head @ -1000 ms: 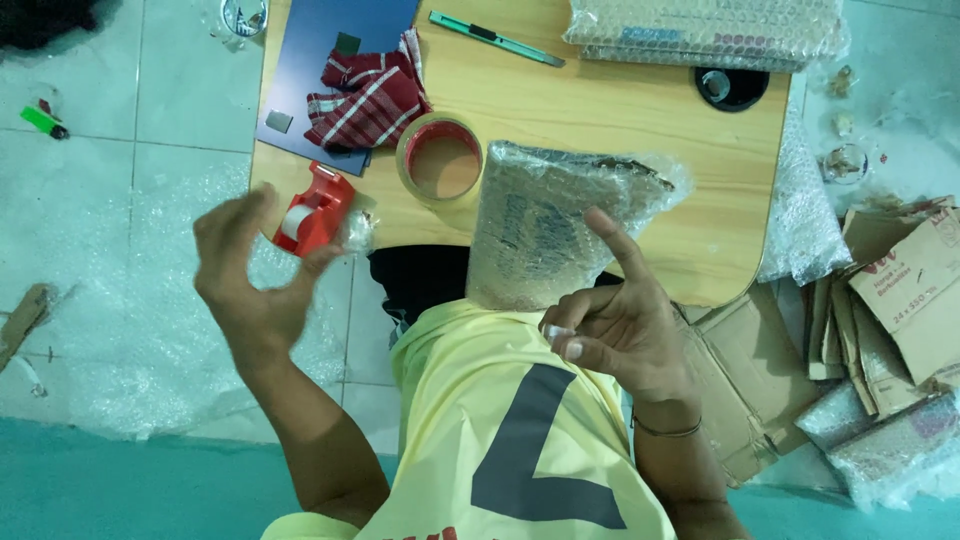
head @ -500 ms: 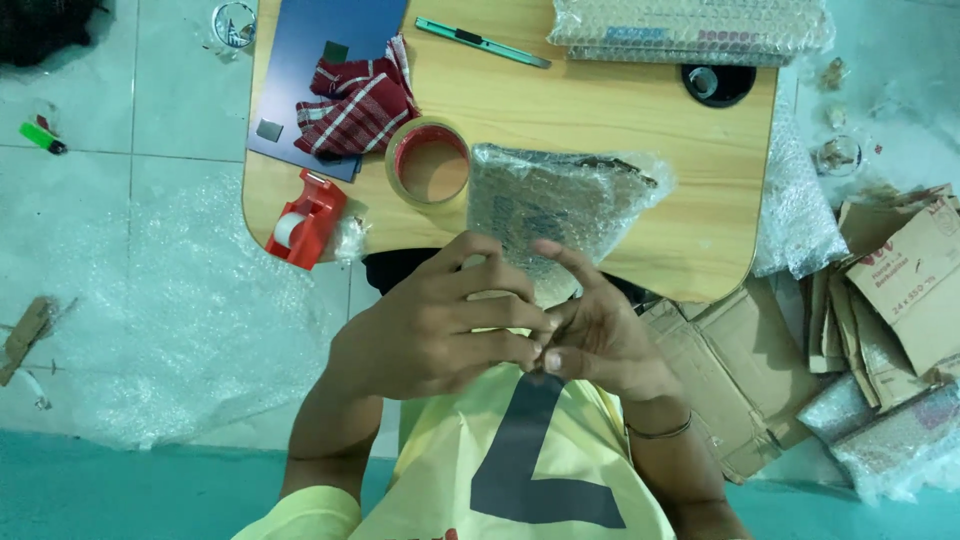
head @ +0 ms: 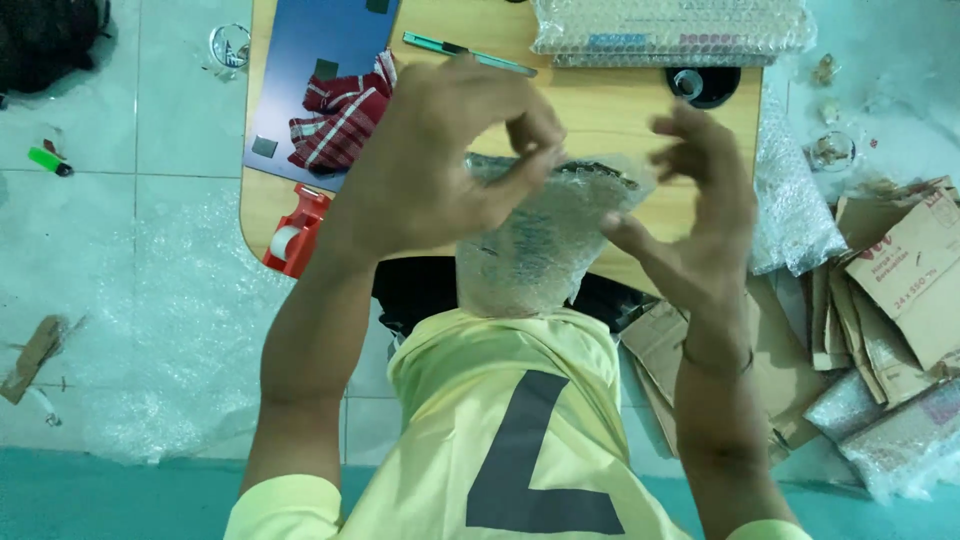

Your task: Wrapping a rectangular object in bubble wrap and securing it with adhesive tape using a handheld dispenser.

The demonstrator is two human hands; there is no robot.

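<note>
Two bare hands work at one bubble-wrapped parcel (head: pixel 535 240), a lumpy bundle of clear plastic wrap that stands against the near edge of the low wooden desk (head: pixel 620 110) and rests on the person's lap above the pale yellow shirt (head: pixel 500 400). Left hand (head: pixel 430 160) is raised over the top of the parcel, its grip clenched with fingertips (head: pixel 535 135) pinched together at the upper rim of the wrap; whether something thin sits between them cannot be told. Right hand (head: pixel 695 210) hovers just beside the parcel's right edge, its grip released, fingers spread and curled, one finger touching the wrap's side. On the desk, a red tape dispenser (head: pixel 295 230) lies at the left near corner, close to the left forearm. Behind it a red checked cloth (head: pixel 340 120) lies partly on a dark blue flat board (head: pixel 310 50). A green-handled cutter (head: pixel 450 48) lies near the far edge, and a long roll of bubble wrap (head: pixel 670 25) stretches along the far right side, with a black round object (head: pixel 703 85) just in front of it. Flattened brown cardboard pieces (head: pixel 890 270) lie piled on the floor to the right, and a small green lighter (head: pixel 48 160) lies on the tiles well apart to the left.
</note>
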